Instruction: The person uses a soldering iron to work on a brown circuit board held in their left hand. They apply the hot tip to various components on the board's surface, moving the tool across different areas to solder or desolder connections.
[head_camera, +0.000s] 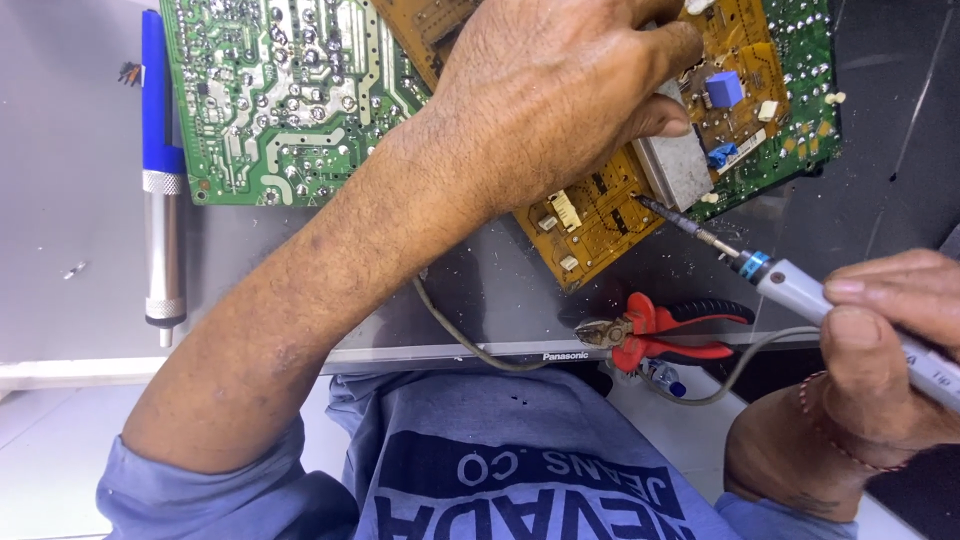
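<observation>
My left hand (560, 90) reaches across and presses down on a mustard-yellow circuit board (600, 215), its fingers resting by a grey metal heat sink (675, 165). My right hand (885, 340) grips a grey soldering iron (800, 290) like a pen. The iron's dark tip touches the yellow board's lower right edge, just below the heat sink. A large green circuit board (270, 90) lies under and to the left of the yellow one, solder side up.
A blue and silver desoldering pump (160, 170) lies at the far left. Red-handled cutters (665, 330) rest near the front edge of the dark grey panel (90, 200). A grey cable (470, 345) trails under my left forearm.
</observation>
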